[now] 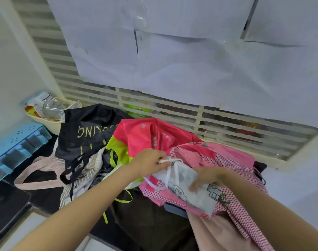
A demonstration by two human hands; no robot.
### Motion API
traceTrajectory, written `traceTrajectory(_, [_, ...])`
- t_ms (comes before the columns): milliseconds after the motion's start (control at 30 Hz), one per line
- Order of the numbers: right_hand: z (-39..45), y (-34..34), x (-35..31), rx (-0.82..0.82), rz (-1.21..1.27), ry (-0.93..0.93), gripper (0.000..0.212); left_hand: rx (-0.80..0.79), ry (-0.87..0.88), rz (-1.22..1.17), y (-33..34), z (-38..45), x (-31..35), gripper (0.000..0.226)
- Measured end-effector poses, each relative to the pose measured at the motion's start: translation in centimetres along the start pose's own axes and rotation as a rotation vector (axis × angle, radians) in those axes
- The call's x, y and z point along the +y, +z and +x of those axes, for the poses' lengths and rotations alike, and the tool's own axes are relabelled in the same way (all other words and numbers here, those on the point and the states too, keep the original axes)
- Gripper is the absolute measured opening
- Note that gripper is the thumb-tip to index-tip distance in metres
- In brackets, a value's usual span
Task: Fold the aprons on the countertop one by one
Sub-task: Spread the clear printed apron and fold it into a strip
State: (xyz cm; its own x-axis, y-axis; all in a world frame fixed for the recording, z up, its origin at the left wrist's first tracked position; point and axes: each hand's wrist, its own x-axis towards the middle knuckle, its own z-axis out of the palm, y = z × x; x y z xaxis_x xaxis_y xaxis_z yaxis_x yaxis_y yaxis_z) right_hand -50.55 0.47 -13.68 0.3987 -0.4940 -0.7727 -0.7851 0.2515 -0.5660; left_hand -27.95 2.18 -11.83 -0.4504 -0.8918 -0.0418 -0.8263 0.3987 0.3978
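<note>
Pink checked apron point(232, 165) lying bunched on countertop point(6, 200), directly under both hands. Left hand point(149, 163) pinching white tie strings point(170, 161), likely gathering them clear before folding. Right hand point(206, 176) pressing white printed panel point(189, 189) with fingers spread, probably pinning cloth flat. Beyond left hand: red apron point(136, 134), black apron point(85, 134). Farther left, cream basket point(46, 122) holding glass jar point(51, 110), packets.

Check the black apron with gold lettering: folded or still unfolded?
Unfolded. The black apron lies crumpled at the back of the pile, its lettering creased and its straps trailing loose over the striped cloth.
</note>
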Motion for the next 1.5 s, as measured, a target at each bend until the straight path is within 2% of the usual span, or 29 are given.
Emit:
traceTrajectory(67, [-0.8, -1.2, 0.5, 0.099, 0.316, -0.077, 0.031, 0.028, 0.035, -0.089, -0.9, -0.3, 0.3, 0.047])
traceTrajectory(133, [-1.5, -2.1, 0.4, 0.177, 0.55, -0.184, 0.033, -0.033, -0.032, -0.233, -1.3, -0.7, 0.3, 0.051])
traceTrajectory(233, [-2.8, -2.8, -1.0, 0.227, 0.714, -0.312, 0.039, -0.202, -0.215, -0.605, -1.2, -1.2, 0.7, 0.058])
traceTrajectory(300, [-4.0, -3.0, -2.3, 0.171, 0.732, -0.398, 0.043, -0.266, -0.294, -0.732, -1.3, -1.3, 0.8, 0.053])
traceTrajectory(400, [-6.3, -3.1, -4.0, -0.045, 0.569, -0.418, 0.036, -0.325, -0.344, -0.842, -2.3, -1.9, 0.4, 0.028])
traceTrajectory(500, [-8.1, -3.6, -4.8, -0.186, 0.285, -0.317, 0.04, -0.388, -0.398, -1.181, -3.6, -2.4, -0.5, 0.024])
traceTrajectory(533, [-8.5, -3.7, -5.0, -0.232, 0.182, -0.273, 0.035, -0.413, -0.412, -1.319, -4.1, -2.5, -0.7, 0.024])
traceTrajectory(600, [-8.9, -3.5, -5.7, -0.31, -0.007, -0.202, 0.03, -0.473, -0.401, -1.546, -4.9, -2.8, -0.5, 0.04])
traceTrajectory(700, [-8.9, -2.7, -7.1, -0.37, -0.165, -0.129, 0.034, -0.539, -0.339, -1.491, -5.6, -3.0, 1.6, 0.055])
traceTrajectory(767, [-8.9, -2.2, -8.0, -0.373, -0.217, -0.085, 0.032, -0.459, -0.317, -1.492, -5.9, -2.7, 3.0, 0.064])
traceTrajectory(867, [-9.4, -1.6, -8.9, -0.354, -0.322, -0.036, 0.032, -0.302, -0.341, -1.619, -6.7, -2.0, 3.1, 0.075])
traceTrajectory(967, [-9.6, -1.1, -9.6, -0.276, -0.52, 0.026, 0.044, -0.303, -0.38, -1.464, -7.0, -2.2, 3.1, 0.065])
traceTrajectory(1067, [-9.2, 0.0, -10.0, -0.103, -0.857, 0.037, 0.051, -0.352, -0.268, -0.968, -6.4, -2.5, 4.7, 0.048])
traceTrajectory(1133, [-8.7, 0.6, -10.1, 0.037, -0.955, -0.004, 0.064, -0.341, -0.108, -0.514, -5.9, -2.2, 5.6, 0.06])
traceTrajectory(1200, [-8.2, 0.8, -9.8, 0.121, -0.948, -0.048, 0.077, -0.268, 0.022, -0.203, -5.7, -1.8, 5.8, 0.074])
traceTrajectory(1300, [-8.1, 0.7, -8.9, 0.182, -0.89, -0.072, 0.097, -0.23, 0.05, -0.063, -5.4, -1.4, 5.7, 0.089])
traceTrajectory(1400, [-8.0, 0.4, -7.9, 0.251, -0.785, -0.091, 0.103, -0.261, 0.01, -0.036, -5.1, -1.5, 6.3, 0.096])
traceTrajectory(1433, [-8.0, 0.2, -7.5, 0.268, -0.708, -0.128, 0.103, -0.26, 0.017, -0.059, -5.1, -1.6, 6.4, 0.097])
traceTrajectory(1500, [-8.3, -0.3, -6.7, 0.221, -0.329, -0.23, 0.095, -0.241, 0.031, -0.112, -5.3, -1.7, 6.1, 0.099])
